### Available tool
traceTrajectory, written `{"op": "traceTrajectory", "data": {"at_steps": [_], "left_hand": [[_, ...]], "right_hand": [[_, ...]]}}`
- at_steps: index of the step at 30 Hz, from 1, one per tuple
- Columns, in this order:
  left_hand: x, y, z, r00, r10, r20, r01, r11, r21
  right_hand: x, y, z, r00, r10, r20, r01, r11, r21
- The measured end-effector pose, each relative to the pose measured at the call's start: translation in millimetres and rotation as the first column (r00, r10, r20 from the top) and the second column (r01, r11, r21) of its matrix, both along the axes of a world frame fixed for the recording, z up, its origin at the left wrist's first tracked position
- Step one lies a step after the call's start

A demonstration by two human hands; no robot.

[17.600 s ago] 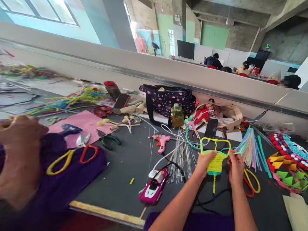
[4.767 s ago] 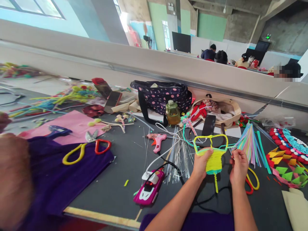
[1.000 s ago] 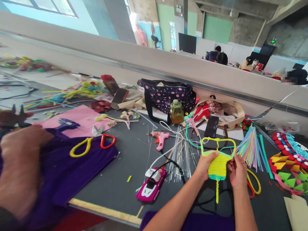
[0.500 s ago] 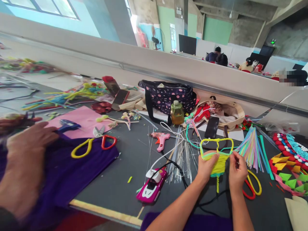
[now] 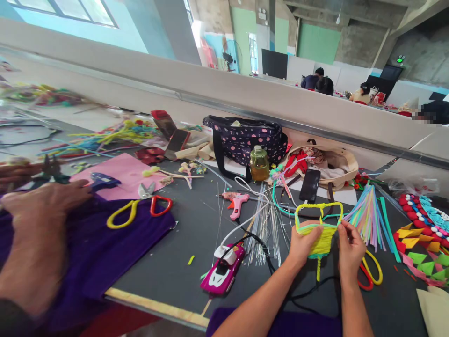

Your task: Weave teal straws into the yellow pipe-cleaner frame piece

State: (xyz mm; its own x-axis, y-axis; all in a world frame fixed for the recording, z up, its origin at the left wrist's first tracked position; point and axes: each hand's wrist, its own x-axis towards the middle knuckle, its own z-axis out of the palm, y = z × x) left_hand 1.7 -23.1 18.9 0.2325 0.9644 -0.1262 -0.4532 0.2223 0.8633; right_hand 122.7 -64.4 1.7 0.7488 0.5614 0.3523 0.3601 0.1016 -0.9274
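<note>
Right now both forearms reach forward over the dark table [image 5: 168, 276], wrists raised and hands close together. The left hand [image 5: 300, 241] pinches the side of a yellow pipe-cleaner frame [image 5: 322, 238], thumb laid over the wound panel; the right hand [image 5: 351, 243] has thumb and forefinger pressed together at its upper right corner, other fingers curled. So the piece hangs between the two hands, its twisted stem [image 5: 318, 269] pointing down below them. Nearly five seconds ago the right hand stood off from that corner; now it touches it. Compared with one second ago, the panel looks shorter, as if tipped. Just right of the right hand lie red-and-yellow-handled scissors [image 5: 377, 274]; beyond it, a fan of pastel pipe cleaners [image 5: 368, 217]. Left of the left hand sits a pink glue gun [image 5: 238, 204].
</note>
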Motion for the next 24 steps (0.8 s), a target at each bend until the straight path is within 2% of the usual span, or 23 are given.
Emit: {"op": "traceTrajectory", "data": {"at_steps": [7,11,15,18,21,24], "left_hand": [[-2,-2,4.2,0.999,-0.006,-0.040,0.007,1.000,0.014],[-1,-3,3.7,0.999,-0.024,-0.038,0.024,1.000,-0.001],[0,-2,4.2,0.999,-0.041,-0.005,0.041,0.998,-0.046],[1,-1,5.5,0.997,-0.048,0.062,0.055,0.992,-0.117],[1,1,6.5,0.993,-0.039,0.107,0.059,0.980,-0.188],[1,3,6.5,0.990,-0.052,0.134,0.081,0.972,-0.219]], "right_hand": [[2,-4,8.1,0.977,-0.003,0.212,0.010,0.999,-0.031],[6,-6,11.7,0.981,0.033,0.192,-0.022,0.998,-0.064],[10,-6,13.1,0.997,0.058,0.060,-0.053,0.996,-0.070],[11,-4,12.1,0.983,0.111,-0.149,-0.115,0.993,-0.019],[11,-3,12.4,0.902,0.205,-0.379,-0.192,0.979,0.073],[11,-3,14.7,0.818,0.277,-0.504,-0.234,0.961,0.149]]}}
